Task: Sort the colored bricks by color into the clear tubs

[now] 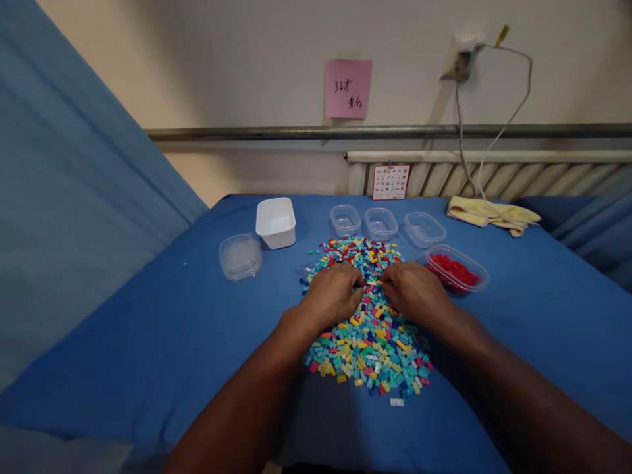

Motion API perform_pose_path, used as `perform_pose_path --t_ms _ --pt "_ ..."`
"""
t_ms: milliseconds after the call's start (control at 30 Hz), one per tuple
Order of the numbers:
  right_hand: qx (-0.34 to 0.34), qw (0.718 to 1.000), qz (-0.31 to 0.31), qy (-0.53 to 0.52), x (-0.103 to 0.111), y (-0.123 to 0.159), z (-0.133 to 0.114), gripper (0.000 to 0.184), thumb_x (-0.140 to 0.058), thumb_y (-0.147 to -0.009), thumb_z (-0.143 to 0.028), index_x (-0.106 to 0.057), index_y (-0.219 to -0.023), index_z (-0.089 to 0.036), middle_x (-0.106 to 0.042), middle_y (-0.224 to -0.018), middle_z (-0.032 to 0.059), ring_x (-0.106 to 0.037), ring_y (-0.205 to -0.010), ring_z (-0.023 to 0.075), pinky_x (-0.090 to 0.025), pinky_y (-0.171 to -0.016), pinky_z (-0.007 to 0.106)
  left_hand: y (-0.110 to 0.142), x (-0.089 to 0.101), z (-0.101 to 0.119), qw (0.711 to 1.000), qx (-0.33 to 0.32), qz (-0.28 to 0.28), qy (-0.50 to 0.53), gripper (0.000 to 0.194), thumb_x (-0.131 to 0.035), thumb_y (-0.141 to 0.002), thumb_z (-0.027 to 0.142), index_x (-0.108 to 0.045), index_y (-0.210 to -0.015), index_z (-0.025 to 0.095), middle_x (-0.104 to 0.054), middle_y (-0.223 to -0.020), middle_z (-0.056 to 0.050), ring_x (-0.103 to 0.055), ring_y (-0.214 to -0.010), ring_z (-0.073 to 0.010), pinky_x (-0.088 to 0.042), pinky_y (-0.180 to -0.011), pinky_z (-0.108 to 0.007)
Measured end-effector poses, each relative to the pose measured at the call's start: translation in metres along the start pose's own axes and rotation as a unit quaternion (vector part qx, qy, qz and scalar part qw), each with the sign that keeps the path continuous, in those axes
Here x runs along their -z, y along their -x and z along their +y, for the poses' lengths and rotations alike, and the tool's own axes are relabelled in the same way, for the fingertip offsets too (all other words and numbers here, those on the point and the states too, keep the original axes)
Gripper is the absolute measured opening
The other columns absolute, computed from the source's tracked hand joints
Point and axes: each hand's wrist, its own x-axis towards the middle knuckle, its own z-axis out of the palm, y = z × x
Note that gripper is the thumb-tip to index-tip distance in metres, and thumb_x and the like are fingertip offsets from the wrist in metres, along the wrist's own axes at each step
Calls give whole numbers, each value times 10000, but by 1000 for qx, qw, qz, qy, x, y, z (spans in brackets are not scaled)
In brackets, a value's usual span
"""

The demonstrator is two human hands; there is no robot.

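A wide heap of small toy building bricks [368,349] in blue, turquoise, yellow, pink, red and white is spread over the blue cloth. My left hand [336,293] rests in the upper left of the heap, its fingers curled and thumb drawn in. Opposite it, my right hand [412,289] reaches in from the right with fingers bent in a pinch. A small gap of bricks separates the two sets of fingertips. What the fingertips hold, if anything, is too small to make out. Red bricks [454,270] fill part of a clear plastic tub [481,282] just beyond my right hand.
Three clear tubs stand behind the heap: left [345,220], middle [381,224] and right [424,229]. A white container [276,234] and clear lids [240,257] are at left. A yellow cloth [488,214] lies at the back right, below a hanging cable [459,112].
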Motion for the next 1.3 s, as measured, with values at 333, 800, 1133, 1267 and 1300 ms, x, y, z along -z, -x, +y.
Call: perform_pose_path --t_ms 333,800,1133,1267,1300 --pt "-17 999 -14 -48 -8 -4 7 268 -639 -921 -142 -827 -1093 -228 -835 -1075 94 -735 -1039 317 -505 -909 404 -3 -7 5 1000 -4 12 6 190 -613 -931 179 -763 -1041 220 -787 -1103 -81 -724 -1065 -293 -571 -899 -414" --pt "30 935 163 -314 5 15 -10 128 -631 -957 -209 -719 -1043 -243 -754 -954 47 -708 -889 237 -558 -814 376 -9 -21 12 849 95 107 508 241 -784 -856 351 -761 -1016 174 -743 -865 -22 -687 -797 -152 -550 -749 -282" --pt "40 913 166 -370 7 24 -6 128 -668 -1003 -285 -758 -1085 -244 -786 -959 42 -724 -859 216 -578 -794 370 -5 -7 27 806 128 77 573 320 -893 -776 417 -721 -881 167 -759 -785 -29 -686 -702 -141 -545 -666 -255" --pt "48 911 153 -379 13 27 -9 98 -675 -998 -273 -751 -1054 -248 -785 -910 21 -727 -818 204 -575 -767 354 -2 -3 30 800 136 41 583 412 -932 -744 488 -710 -890 173 -772 -778 -37 -662 -633 -131 -538 -606 -247" --pt "50 913 152 -375 16 27 -9 95 -670 -998 -273 -750 -1045 -250 -782 -901 20 -726 -811 204 -572 -754 350 -2 -2 30 804 134 43 578 407 -927 -751 493 -718 -896 175 -776 -789 -39 -670 -648 -135 -547 -618 -252"
